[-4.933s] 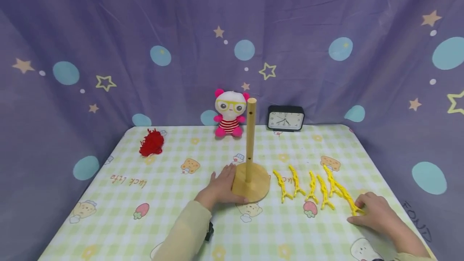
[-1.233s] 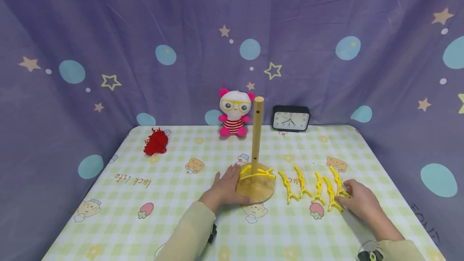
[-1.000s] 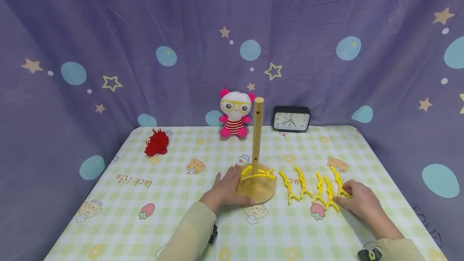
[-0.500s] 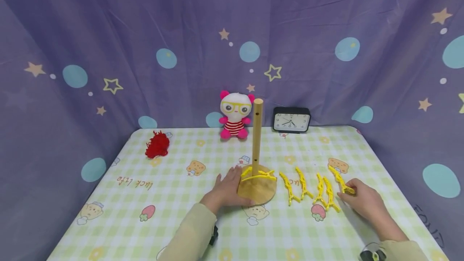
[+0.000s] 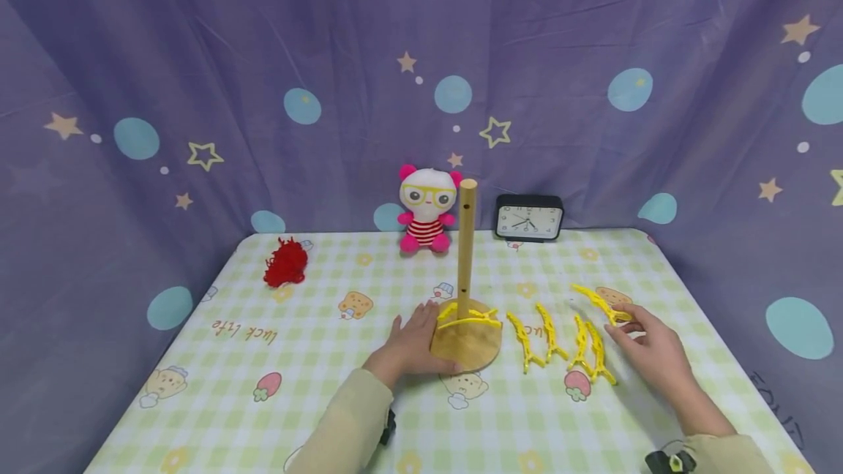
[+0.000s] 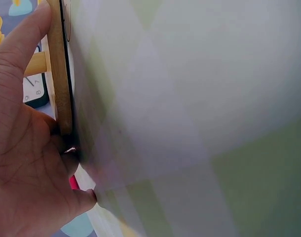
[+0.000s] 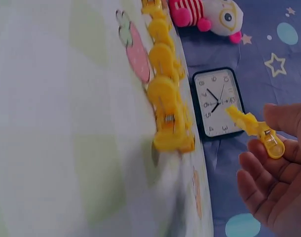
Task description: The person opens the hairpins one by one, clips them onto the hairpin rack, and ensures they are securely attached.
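My left hand point(image 5: 415, 346) grips the round base point(image 5: 469, 351) of an upright wooden stand point(image 5: 466, 247), thumb at the front edge and fingers at the left rim. A yellow hair clip point(image 5: 484, 321) lies across the base, its two long arms on either side of the post's foot. My right hand point(image 5: 658, 350) pinches another yellow hair clip point(image 7: 261, 132) by its handle end between thumb and fingers. That clip points left and away, above the tablecloth. Several more yellow hair clips point(image 5: 525, 342) lie in a row between the stand and my right hand.
Behind the stand sits a panda plush point(image 5: 426, 211), with a black alarm clock point(image 5: 530, 218) to its right. A red bundle of yarn point(image 5: 286, 263) lies at the back left of the checked tablecloth point(image 5: 329, 415). A purple curtain point(image 5: 356, 20) hangs behind the table.
A hair clip has come to the post's foot since the oldest frame. My right hand has lifted the rightmost remaining clip off the table, up and leftward. My left hand stays at the base.
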Demonstrator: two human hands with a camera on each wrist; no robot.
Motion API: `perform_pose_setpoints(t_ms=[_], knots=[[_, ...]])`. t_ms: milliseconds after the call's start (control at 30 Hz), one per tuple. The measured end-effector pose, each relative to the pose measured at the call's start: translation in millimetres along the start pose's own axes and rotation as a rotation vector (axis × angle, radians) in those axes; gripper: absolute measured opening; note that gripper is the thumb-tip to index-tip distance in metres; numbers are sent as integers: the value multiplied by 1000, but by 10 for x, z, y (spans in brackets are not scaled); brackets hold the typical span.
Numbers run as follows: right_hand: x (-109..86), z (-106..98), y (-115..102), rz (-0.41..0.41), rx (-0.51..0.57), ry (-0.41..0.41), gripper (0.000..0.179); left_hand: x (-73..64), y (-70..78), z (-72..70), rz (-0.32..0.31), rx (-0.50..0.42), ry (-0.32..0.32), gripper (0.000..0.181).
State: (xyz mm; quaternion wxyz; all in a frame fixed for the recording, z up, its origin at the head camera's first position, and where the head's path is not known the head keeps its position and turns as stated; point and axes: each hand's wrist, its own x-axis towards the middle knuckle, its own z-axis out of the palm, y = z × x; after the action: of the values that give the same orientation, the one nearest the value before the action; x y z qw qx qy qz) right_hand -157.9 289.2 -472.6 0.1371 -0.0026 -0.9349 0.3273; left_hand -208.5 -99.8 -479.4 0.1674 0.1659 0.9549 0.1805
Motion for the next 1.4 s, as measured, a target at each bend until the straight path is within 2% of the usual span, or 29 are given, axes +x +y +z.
perform_pose_setpoints(t_ms=[233, 333, 633, 1033, 1400], knots=[[22, 128, -197, -146, 83, 9, 39, 7, -20, 14, 4, 4, 2, 120], [39, 186, -267, -184, 93, 4, 37, 12, -23, 16, 4, 9, 3, 120], [86, 365, -509, -161, 120, -32, 30, 22, -32, 26, 9, 2, 9, 119], [136, 709, -776, -160, 223, -42, 28, 24, -30, 26, 0, -4, 0, 121], [207, 989, -1006, -311, 243, 10, 27, 23, -26, 19, 4, 3, 8, 121]])
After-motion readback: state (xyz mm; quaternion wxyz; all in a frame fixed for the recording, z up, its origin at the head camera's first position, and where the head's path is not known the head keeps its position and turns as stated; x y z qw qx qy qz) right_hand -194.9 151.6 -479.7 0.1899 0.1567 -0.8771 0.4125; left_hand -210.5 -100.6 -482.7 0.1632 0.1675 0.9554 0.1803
